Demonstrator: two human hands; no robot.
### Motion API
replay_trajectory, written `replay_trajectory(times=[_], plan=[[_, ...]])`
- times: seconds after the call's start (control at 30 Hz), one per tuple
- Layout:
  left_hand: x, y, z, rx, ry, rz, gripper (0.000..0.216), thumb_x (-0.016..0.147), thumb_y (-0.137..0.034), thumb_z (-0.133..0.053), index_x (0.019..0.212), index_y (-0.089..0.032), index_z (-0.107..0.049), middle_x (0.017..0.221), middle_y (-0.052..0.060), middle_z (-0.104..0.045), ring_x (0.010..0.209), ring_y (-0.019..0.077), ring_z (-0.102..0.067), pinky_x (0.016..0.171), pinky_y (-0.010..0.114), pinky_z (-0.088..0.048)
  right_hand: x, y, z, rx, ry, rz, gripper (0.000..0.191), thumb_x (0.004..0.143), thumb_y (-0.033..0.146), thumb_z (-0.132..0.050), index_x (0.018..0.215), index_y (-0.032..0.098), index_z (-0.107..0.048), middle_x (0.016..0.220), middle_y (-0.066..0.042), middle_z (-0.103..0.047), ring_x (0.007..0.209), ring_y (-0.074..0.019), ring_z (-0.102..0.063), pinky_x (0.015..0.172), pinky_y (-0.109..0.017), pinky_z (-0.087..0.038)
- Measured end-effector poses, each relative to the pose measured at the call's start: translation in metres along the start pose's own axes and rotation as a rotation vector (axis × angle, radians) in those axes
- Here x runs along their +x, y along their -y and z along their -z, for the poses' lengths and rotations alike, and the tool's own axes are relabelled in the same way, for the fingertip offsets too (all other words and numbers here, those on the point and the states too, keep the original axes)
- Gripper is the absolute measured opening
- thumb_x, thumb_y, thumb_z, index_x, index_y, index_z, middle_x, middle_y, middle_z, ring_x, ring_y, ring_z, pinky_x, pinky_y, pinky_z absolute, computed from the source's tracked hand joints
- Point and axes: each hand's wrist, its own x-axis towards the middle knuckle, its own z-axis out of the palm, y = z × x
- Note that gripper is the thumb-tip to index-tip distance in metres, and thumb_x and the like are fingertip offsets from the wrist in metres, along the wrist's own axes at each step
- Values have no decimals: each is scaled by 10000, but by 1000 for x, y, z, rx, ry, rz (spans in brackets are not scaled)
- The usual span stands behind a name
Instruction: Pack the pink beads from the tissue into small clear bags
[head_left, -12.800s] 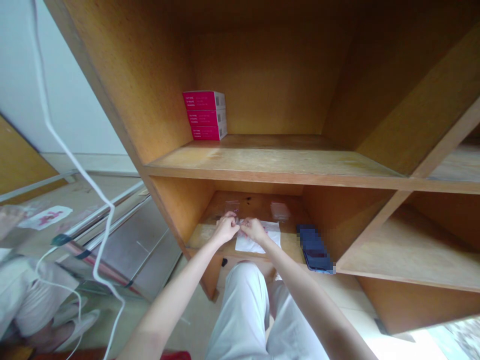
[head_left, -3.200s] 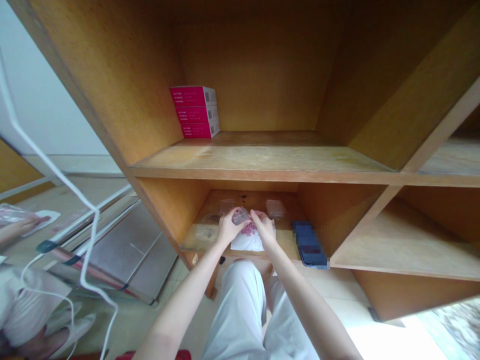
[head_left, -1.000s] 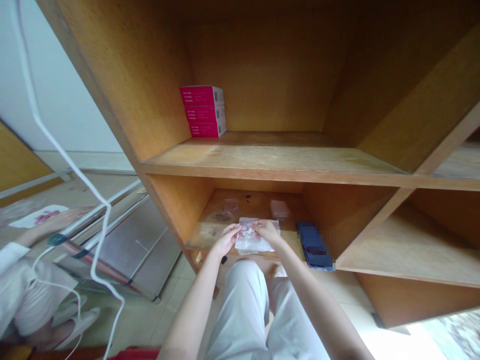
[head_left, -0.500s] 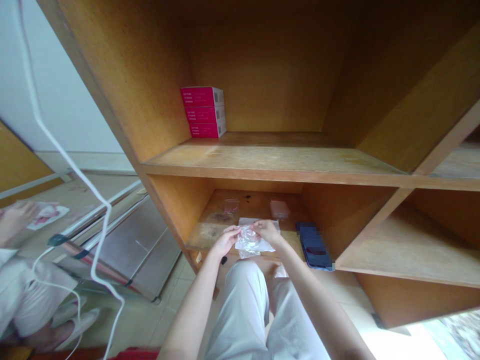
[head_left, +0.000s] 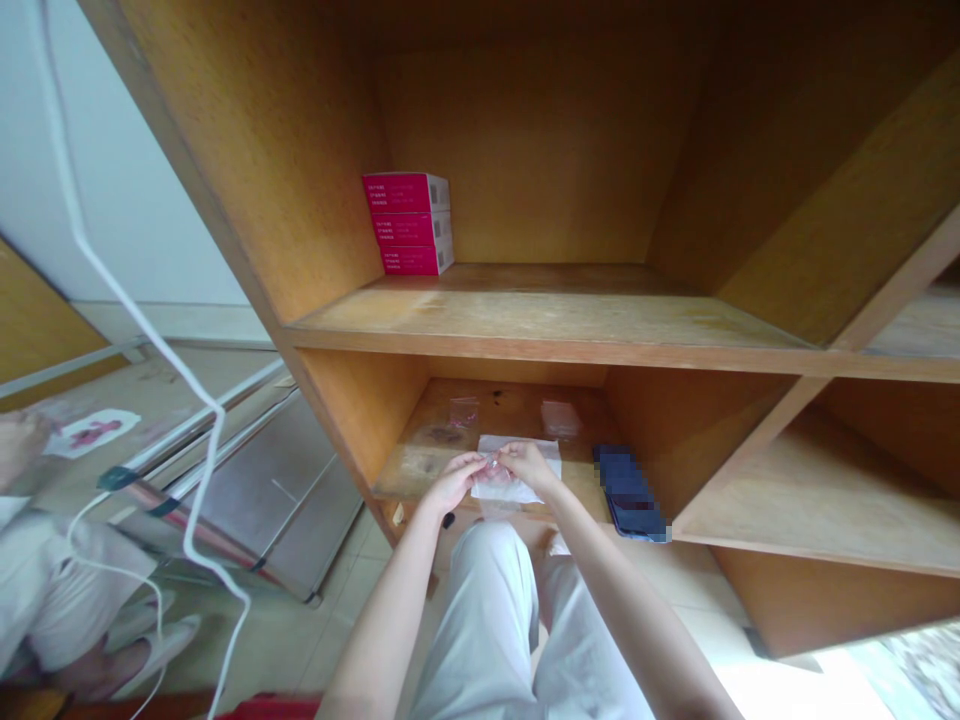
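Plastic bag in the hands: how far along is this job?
Seemingly done: two small clear bags lie at the back of the lower shelf. In hand: the left hand and right hand pinch a clear bag over a white sheet. Left: possibly the pink boxes stacked above.

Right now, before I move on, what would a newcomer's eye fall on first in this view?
The stack of three magenta boxes stands out first, at the left end of the upper wooden shelf. Below, on the lower shelf, the left hand and right hand pinch a small clear plastic packet above a white sheet. A pixelated dark blue object sits to their right, and a white cable hangs down the left.
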Motion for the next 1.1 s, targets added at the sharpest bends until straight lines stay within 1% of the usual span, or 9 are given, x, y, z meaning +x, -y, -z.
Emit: replay_trajectory(times=[0.2, 0.33, 0.47, 0.63, 0.8, 1.1], plan=[[0, 1, 0, 56, 7, -18, 211, 629, -312, -664, 674, -119, -591, 649, 19, -592, 627, 113, -542, 609, 222, -390, -2, 2, -3, 16, 70, -24, 243, 660, 370, -570, 623, 131, -582, 579, -46, -639, 462, -109, -563, 447, -206, -436], [-2, 0, -1, 52, 35, -25, 198, 643, -305, -655, 668, -121, -585, 644, 16, -584, 628, 116, -541, 619, 227, -392, -3, 2, -6, -16, 49, -22, 245, 639, 380, -595, 620, 136, -583, 582, -40, -639, 493, -119, -576, 481, -217, -444], [-3, 1, -1, 64, 59, -46, 173, 666, -288, -635, 676, -123, -585, 648, 19, -586, 631, 120, -547, 620, 230, -395, -2, 0, -8, -49, 19, -25, 212, 638, 351, -591, 591, 145, -571, 557, -31, -630, 481, -124, -569, 461, -216, -423], [-2, 2, 1, 95, 44, -37, 181, 663, -297, -636, 690, -126, -584, 668, 22, -602, 649, 128, -562, 620, 228, -395, -3, -1, -9, -85, -2, -4, 161, 645, 287, -566, 585, 138, -570, 552, -31, -622, 467, -110, -552, 435, -197, -389], [-3, 2, 2, 107, 23, -24, 193, 648, -309, -646, 681, -130, -583, 676, 26, -612, 670, 141, -574, 648, 242, -407, -2, -2, -9, -77, -18, -8, 133, 646, 254, -557, 592, 134, -573, 555, -31, -620, 466, -108, -551, 441, -197, -394], [-1, 7, 4, 87, 19, -54, 142, 666, -266, -630, 677, -129, -590, 644, 17, -598, 642, 130, -571, 639, 238, -413, 2, -10, -10, -57, -29, -29, 116, 645, 242, -561, 590, 140, -568, 540, -26, -619, 465, -114, -557, 443, -201, -411]])
